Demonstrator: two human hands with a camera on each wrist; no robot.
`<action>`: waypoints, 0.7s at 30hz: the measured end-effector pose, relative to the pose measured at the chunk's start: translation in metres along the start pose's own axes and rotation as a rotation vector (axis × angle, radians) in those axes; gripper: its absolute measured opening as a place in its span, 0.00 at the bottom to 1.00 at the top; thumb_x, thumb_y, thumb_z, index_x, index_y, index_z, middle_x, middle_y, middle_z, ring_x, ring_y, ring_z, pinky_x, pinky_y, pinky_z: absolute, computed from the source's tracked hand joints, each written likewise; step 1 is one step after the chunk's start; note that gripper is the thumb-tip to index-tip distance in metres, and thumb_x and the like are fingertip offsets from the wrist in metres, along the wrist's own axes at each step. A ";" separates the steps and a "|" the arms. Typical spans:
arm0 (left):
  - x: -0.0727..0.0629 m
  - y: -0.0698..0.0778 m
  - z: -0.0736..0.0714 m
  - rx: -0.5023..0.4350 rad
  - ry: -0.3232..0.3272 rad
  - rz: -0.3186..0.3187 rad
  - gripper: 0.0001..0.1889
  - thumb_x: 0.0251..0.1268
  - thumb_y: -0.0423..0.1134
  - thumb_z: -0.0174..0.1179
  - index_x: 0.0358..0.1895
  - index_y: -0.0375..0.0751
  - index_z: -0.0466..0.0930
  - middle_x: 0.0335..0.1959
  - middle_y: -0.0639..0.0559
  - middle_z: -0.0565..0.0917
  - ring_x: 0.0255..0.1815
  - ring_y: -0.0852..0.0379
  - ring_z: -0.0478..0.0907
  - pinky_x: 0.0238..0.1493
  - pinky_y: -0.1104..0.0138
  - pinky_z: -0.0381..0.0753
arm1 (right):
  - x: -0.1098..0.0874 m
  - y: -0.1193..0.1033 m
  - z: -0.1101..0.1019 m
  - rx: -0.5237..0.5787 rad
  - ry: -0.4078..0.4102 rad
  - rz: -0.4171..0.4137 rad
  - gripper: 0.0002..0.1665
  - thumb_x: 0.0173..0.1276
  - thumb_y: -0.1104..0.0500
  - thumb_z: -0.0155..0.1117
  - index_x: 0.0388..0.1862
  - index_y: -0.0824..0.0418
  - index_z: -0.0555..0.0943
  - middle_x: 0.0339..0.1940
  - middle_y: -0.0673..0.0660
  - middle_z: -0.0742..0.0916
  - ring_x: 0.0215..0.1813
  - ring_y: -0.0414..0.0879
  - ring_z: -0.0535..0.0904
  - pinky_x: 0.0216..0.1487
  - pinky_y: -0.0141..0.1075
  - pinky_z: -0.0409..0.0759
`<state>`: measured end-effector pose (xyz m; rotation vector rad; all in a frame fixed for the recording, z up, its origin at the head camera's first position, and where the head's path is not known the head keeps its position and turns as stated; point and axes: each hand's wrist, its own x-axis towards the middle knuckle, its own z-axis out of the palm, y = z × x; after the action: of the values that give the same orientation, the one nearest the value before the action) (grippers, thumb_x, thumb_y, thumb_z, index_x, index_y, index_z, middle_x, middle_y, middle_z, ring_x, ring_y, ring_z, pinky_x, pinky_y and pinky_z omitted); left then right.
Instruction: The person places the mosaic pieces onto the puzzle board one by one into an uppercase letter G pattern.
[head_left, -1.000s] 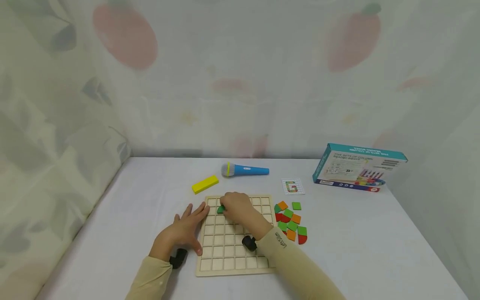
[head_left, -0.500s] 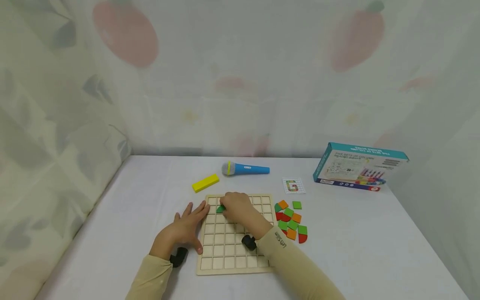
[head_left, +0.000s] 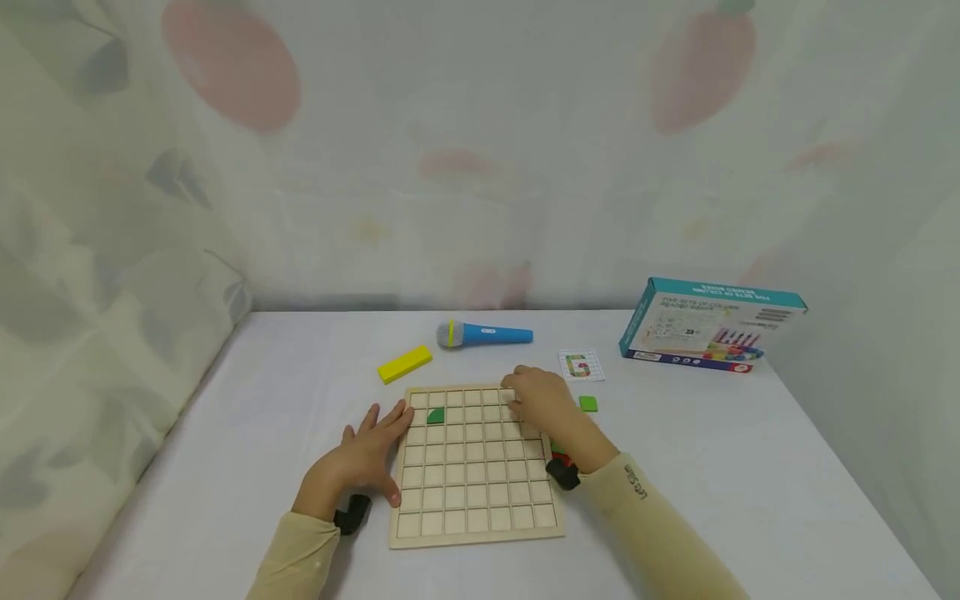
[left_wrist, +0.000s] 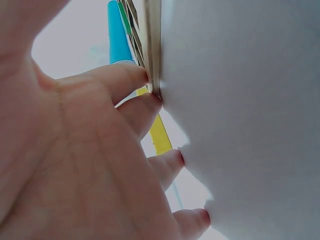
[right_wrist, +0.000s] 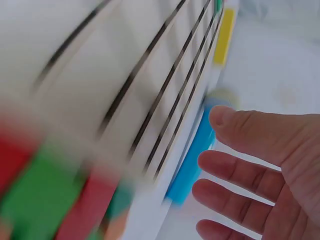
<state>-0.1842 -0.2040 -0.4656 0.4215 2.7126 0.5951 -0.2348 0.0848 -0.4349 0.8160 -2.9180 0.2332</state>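
Note:
A wooden grid board [head_left: 476, 476] lies flat on the white table. One dark green quarter-circle tile [head_left: 437, 415] sits in a cell near its upper left corner. My left hand [head_left: 362, 457] rests with spread fingers against the board's left edge; the left wrist view shows the fingertips [left_wrist: 155, 100] at that edge. Over the board's upper right part is my right hand [head_left: 551, 407], its fingers relaxed and holding nothing in the right wrist view. Beneath the right wrist, the red and green tiles [head_left: 559, 454] are mostly hidden; they show blurred in the right wrist view.
Behind the board lie a yellow block [head_left: 405, 364] and a blue toy microphone [head_left: 491, 334]. A pattern card [head_left: 581, 365] with a coloured G and a single light green square tile [head_left: 588, 404] are to the right. A printed box [head_left: 708, 327] stands at the back right.
My right hand has let go of the dark green quarter-circle tile and moved right across the board, leaving the tile in its cell. The left hand stays at the board's edge.

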 end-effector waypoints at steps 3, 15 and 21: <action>0.001 -0.001 0.000 -0.004 -0.005 0.000 0.69 0.14 0.47 0.81 0.73 0.46 0.49 0.75 0.48 0.44 0.72 0.35 0.33 0.58 0.30 0.36 | -0.015 0.029 -0.004 0.006 0.005 0.076 0.18 0.55 0.58 0.70 0.46 0.58 0.83 0.40 0.54 0.84 0.34 0.46 0.80 0.25 0.33 0.77; -0.001 0.001 -0.003 -0.020 -0.010 0.010 0.69 0.14 0.46 0.81 0.73 0.44 0.48 0.74 0.46 0.44 0.72 0.35 0.32 0.57 0.30 0.36 | -0.052 0.088 -0.001 0.081 -0.112 0.326 0.17 0.57 0.58 0.68 0.47 0.60 0.82 0.46 0.58 0.83 0.46 0.53 0.78 0.50 0.50 0.76; 0.000 0.000 -0.002 -0.027 -0.012 0.017 0.69 0.14 0.46 0.81 0.73 0.44 0.48 0.75 0.46 0.44 0.72 0.35 0.31 0.57 0.30 0.35 | -0.054 0.089 0.005 0.101 -0.116 0.338 0.17 0.56 0.58 0.69 0.45 0.60 0.83 0.40 0.55 0.83 0.38 0.48 0.75 0.49 0.47 0.77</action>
<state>-0.1847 -0.2045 -0.4633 0.4399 2.6893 0.6310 -0.2356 0.1866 -0.4580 0.3501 -3.1631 0.3743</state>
